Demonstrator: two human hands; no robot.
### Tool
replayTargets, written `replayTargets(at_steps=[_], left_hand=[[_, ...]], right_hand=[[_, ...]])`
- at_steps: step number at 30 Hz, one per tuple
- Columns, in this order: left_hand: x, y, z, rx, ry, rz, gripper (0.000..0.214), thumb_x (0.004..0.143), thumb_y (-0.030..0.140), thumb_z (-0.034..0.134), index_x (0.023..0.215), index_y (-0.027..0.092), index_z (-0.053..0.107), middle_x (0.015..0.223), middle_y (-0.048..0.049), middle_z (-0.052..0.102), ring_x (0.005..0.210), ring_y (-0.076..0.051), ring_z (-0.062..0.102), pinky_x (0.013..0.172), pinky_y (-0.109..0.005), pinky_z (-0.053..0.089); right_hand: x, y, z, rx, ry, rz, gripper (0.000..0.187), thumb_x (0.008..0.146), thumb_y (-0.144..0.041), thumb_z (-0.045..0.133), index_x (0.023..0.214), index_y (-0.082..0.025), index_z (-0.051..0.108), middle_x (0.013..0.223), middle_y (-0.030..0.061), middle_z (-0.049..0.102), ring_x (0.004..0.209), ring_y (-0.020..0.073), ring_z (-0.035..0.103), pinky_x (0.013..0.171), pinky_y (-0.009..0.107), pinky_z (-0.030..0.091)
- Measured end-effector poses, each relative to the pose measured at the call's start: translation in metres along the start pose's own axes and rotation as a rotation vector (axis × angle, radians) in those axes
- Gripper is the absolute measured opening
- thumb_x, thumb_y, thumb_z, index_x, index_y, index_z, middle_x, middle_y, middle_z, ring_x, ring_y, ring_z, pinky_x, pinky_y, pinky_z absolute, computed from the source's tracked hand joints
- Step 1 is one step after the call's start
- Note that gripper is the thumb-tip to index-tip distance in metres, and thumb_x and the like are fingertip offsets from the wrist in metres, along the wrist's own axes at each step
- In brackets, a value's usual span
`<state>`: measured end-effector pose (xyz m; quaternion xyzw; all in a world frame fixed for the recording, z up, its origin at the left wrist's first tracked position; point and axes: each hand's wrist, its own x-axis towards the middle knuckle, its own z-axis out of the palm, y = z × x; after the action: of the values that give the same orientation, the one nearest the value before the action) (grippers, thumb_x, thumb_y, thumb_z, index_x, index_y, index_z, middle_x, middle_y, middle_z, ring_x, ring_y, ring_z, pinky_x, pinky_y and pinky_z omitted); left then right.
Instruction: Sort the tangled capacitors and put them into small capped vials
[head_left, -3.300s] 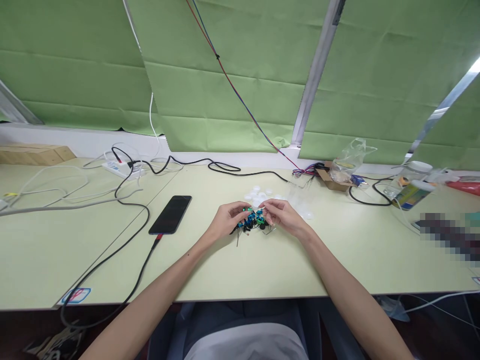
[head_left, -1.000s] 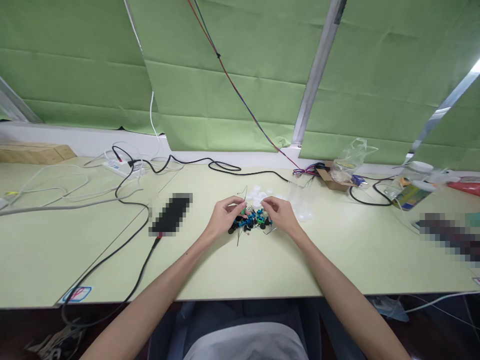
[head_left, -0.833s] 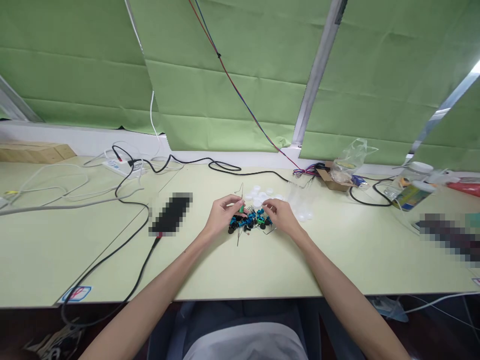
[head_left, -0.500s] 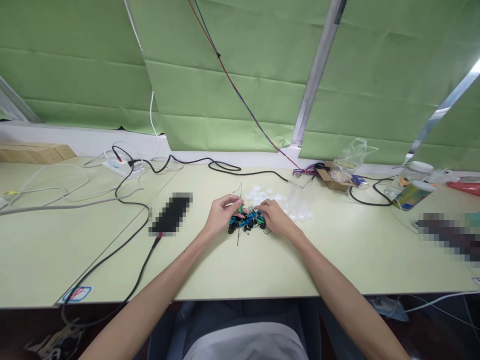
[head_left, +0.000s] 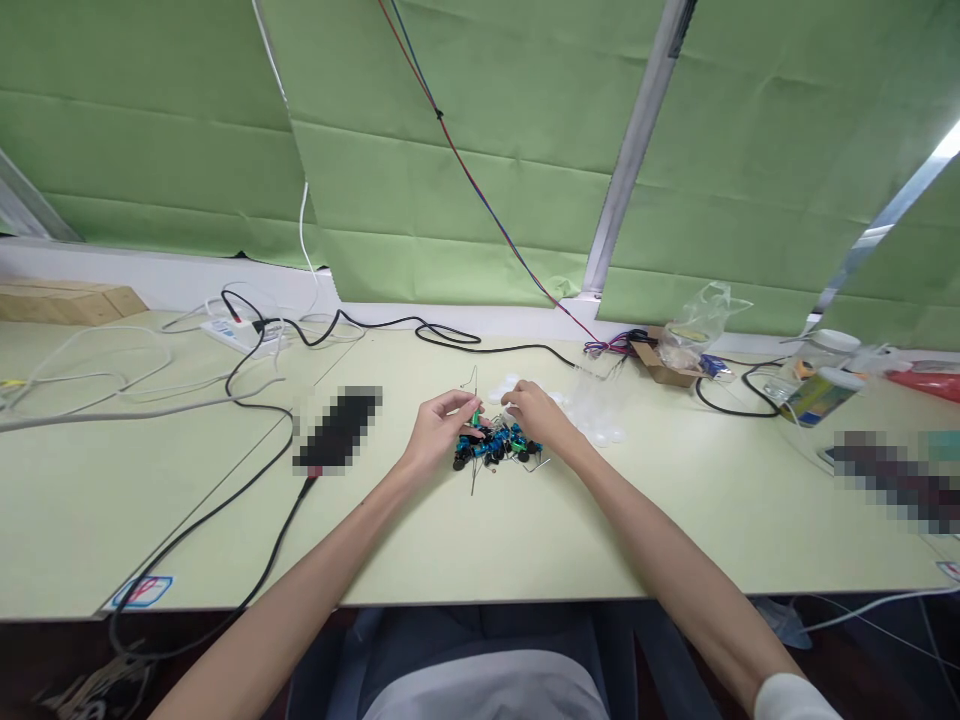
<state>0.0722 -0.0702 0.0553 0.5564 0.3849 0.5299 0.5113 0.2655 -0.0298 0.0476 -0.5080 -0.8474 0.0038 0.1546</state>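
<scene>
**Green part (head_left: 475, 417) pinched in left hand (head_left: 437, 430) beside heaped components**

The green part was held upright between the thumb and fingers of the left hand, at the left rear edge of a small pile of blue and black components (head_left: 495, 446). A thin bent wire (head_left: 475, 379) rose above those fingertips; whether it joined the green part could not be told. The right hand (head_left: 543, 415) reached over the pile's right rear side, its fingertips close together near some white discs (head_left: 499, 387); whether they gripped anything was hidden. Translucent plastic (head_left: 592, 405) lay just right of the discs on the pale desk (head_left: 465, 545). Well apart to the left was a blurred dark oblong (head_left: 341, 428) with a black cable (head_left: 308, 484) at its near end. Farther back stood a cardboard box (head_left: 660, 364), with green blinds (head_left: 465, 190) behind.
</scene>
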Motion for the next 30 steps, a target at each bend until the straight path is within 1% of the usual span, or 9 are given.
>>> replayTargets(at_steps=[3,6,8,12,17,21,25,30], left_hand=[[0.000,-0.002,-0.003,-0.005,0.005,-0.001,0.031,0.076,0.046,0.074,0.082,0.016,0.068,0.081,-0.0058,0.064,0.079,-0.021,0.066,0.067,-0.034,0.057],[0.001,-0.003,-0.004,-0.019,0.014,0.001,0.032,0.074,0.046,0.075,0.082,0.016,0.069,0.083,-0.0068,0.065,0.079,-0.020,0.063,0.064,-0.032,0.055],[0.001,-0.002,-0.004,-0.029,0.017,-0.002,0.033,0.073,0.047,0.076,0.082,0.016,0.069,0.083,-0.0070,0.066,0.077,-0.019,0.062,0.062,-0.031,0.054],[0.000,-0.002,-0.003,-0.041,0.014,-0.009,0.033,0.072,0.048,0.077,0.081,0.016,0.070,0.081,-0.0068,0.066,0.075,-0.019,0.061,0.063,-0.032,0.054],[0.001,-0.002,-0.003,-0.047,0.004,-0.015,0.032,0.074,0.046,0.076,0.083,0.016,0.070,0.082,-0.0071,0.065,0.074,-0.018,0.060,0.064,-0.031,0.054],[0.001,-0.002,-0.003,-0.055,0.002,-0.017,0.032,0.074,0.046,0.076,0.082,0.016,0.070,0.082,-0.0069,0.065,0.075,-0.018,0.060,0.064,-0.031,0.054],[0.000,-0.002,-0.003,-0.061,0.003,-0.014,0.033,0.073,0.047,0.077,0.081,0.016,0.070,0.082,-0.0071,0.066,0.076,-0.018,0.061,0.065,-0.032,0.054],[0.000,-0.003,-0.003,-0.068,0.005,-0.011,0.033,0.073,0.047,0.076,0.082,0.016,0.070,0.082,-0.0073,0.066,0.076,-0.018,0.061,0.067,-0.033,0.055]], right_hand=[[0.018,-0.001,0.002,-0.074,-0.091,0.002,0.020,0.094,-0.014,0.051,0.105,-0.018,0.068,0.105,0.0110,0.058,0.101,0.0219,0.054,0.072,0.027,0.038],[0.027,-0.001,0.007,-0.085,-0.127,0.007,0.015,0.091,-0.013,0.054,0.095,-0.018,0.069,0.102,0.0102,0.059,0.094,0.0209,0.056,0.068,0.026,0.037],[0.030,-0.001,0.009,-0.091,-0.143,0.010,0.015,0.090,-0.013,0.054,0.093,-0.018,0.069,0.101,0.0099,0.060,0.092,0.0205,0.056,0.066,0.026,0.037],[0.030,-0.003,0.010,-0.110,-0.152,0.020,0.019,0.090,-0.012,0.051,0.093,-0.018,0.068,0.103,0.0106,0.061,0.094,0.0214,0.057,0.067,0.027,0.038],[0.029,-0.009,0.008,-0.136,-0.150,0.022,0.022,0.089,-0.009,0.047,0.095,-0.017,0.066,0.106,0.0121,0.061,0.099,0.0235,0.056,0.072,0.029,0.041],[0.030,-0.011,0.008,-0.153,-0.164,0.028,0.020,0.089,-0.009,0.048,0.097,-0.017,0.065,0.109,0.0139,0.060,0.102,0.0249,0.057,0.075,0.030,0.042],[0.031,-0.011,0.009,-0.163,-0.193,0.038,0.017,0.090,-0.011,0.050,0.096,-0.017,0.065,0.109,0.0136,0.061,0.102,0.0248,0.057,0.075,0.030,0.043],[0.030,-0.012,0.010,-0.178,-0.201,0.053,0.020,0.090,-0.008,0.047,0.098,-0.016,0.063,0.110,0.0137,0.060,0.101,0.0241,0.057,0.075,0.030,0.043]])
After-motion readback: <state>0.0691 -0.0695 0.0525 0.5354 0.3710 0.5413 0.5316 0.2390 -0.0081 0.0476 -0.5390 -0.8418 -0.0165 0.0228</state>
